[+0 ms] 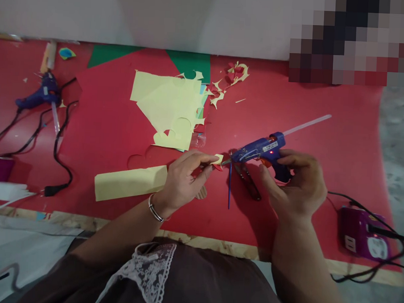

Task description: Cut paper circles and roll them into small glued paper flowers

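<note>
- Red covering [192, 221] lies over most of the tabletop [218, 244], and a green sheet [194, 64] shows near its far edge.
- Blue glue gun [255, 149] is right of the middle, with a clear glue stick [306, 125] coming out from its back toward the far right.
- Right hand [297, 187] holds this gun; its fingers are bent around the handle.
- Left hand [185, 177] is pinching a small paper piece [218, 160], yellow and red, between thumb and fingers, just at the nozzle; whether the two are touching, I cannot tell well from this view.
- Dark-handled tool [249, 181] and thin blue stick [230, 188] lie on the near side of the gun.
- Cut yellow sheets [167, 101] lie farther away, to the left, and a yellow strip [130, 183] is left of the left hand.
- Second glue gun [40, 95] rests at the far left; a purple box [359, 236] is at the near right.
</note>
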`<state>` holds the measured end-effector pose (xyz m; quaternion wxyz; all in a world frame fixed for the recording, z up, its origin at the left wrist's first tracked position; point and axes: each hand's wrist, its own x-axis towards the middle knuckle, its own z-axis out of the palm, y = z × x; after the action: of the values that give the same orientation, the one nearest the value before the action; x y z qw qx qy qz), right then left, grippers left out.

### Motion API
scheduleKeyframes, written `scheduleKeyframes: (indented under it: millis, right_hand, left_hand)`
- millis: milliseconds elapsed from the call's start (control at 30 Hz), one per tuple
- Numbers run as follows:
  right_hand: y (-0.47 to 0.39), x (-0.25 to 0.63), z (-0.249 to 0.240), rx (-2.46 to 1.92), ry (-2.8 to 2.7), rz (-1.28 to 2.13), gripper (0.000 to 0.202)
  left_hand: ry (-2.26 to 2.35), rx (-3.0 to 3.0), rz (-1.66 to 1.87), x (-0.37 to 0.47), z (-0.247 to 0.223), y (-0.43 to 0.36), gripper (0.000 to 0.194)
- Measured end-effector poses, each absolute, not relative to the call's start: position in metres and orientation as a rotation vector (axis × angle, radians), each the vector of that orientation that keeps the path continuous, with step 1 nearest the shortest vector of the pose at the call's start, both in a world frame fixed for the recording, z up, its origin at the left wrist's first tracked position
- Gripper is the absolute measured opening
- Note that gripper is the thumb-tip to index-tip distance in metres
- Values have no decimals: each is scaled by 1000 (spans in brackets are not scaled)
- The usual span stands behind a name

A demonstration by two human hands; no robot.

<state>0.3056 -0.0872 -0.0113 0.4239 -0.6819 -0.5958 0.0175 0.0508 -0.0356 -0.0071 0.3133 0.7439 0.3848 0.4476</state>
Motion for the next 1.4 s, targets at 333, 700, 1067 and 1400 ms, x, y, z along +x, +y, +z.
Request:
scheduleKeyframes:
  millis: [333,700,1067,1400]
  right_hand:
    - [-86,300,-4,-1612,-1578,-93,30]
    - [-86,301,-2,-1582,-1611,-162,31]
    - [-88,298,0,-1598,-1585,-135,27]
    - [-87,299,1,-1573,-1594,-184,30]
  left_hand:
    - [977,1968,1160,49,-5,-39,18]
    - [988,1891,1169,50,-5,-39,17]
    - [998,1748,1166,53,-7,-38,14]
    - [987,1651,1181,52,-8,-37,16]
